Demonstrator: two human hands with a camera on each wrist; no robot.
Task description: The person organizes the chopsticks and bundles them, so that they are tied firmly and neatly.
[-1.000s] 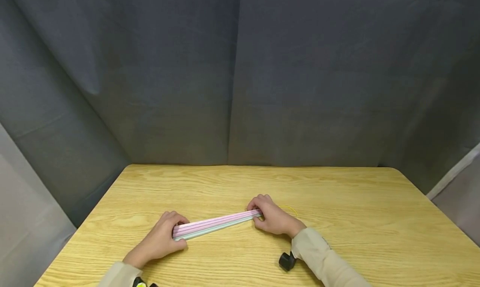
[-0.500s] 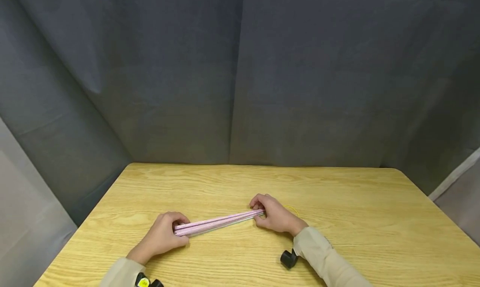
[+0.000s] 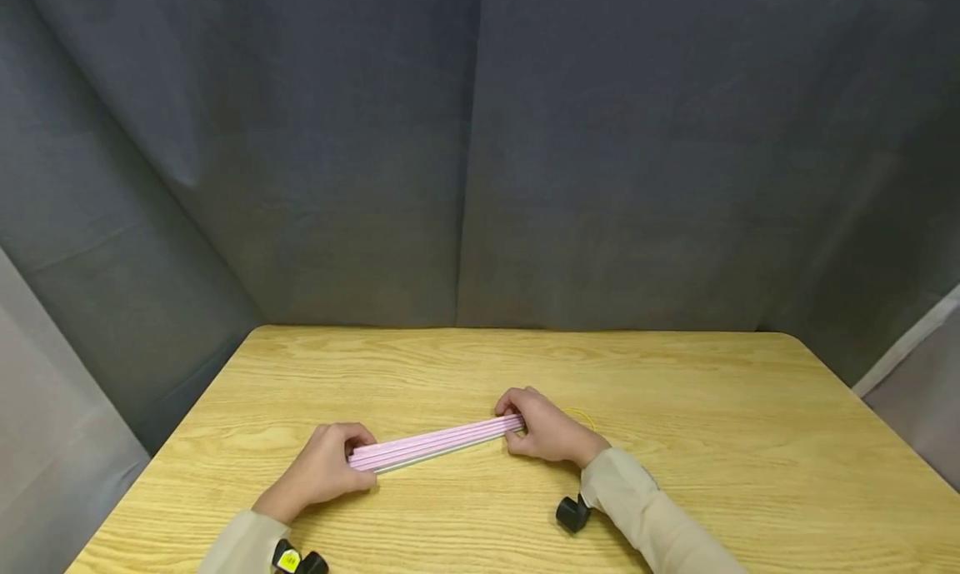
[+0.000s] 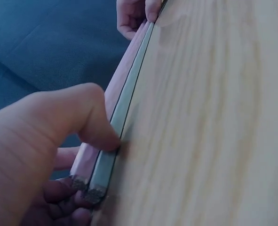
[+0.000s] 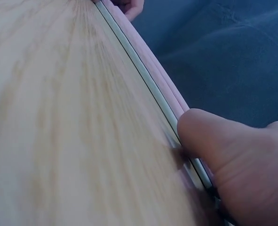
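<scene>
A bundle of long thin sticks [image 3: 435,443], mostly pink with a pale green one at the near side, lies slanted on the wooden table [image 3: 675,407]. My left hand [image 3: 330,467] grips its left end, the thumb pressed on the near side of the sticks [image 4: 124,106]. At the right end my right hand [image 3: 543,428] grips the bundle the same way. In the right wrist view the thumb presses the sticks [image 5: 148,80] against the table. Both hands hold the bundle low over the tabletop.
A thin yellow loop [image 3: 583,417], maybe a rubber band, lies on the table just behind my right hand. Dark grey curtains [image 3: 480,157] close off the back and sides. Black wrist-camera mounts [image 3: 572,512] sit on both sleeves.
The bundle has been pressed tighter together and turned slightly, so more pink shows on top. Both hands stay at its ends.
</scene>
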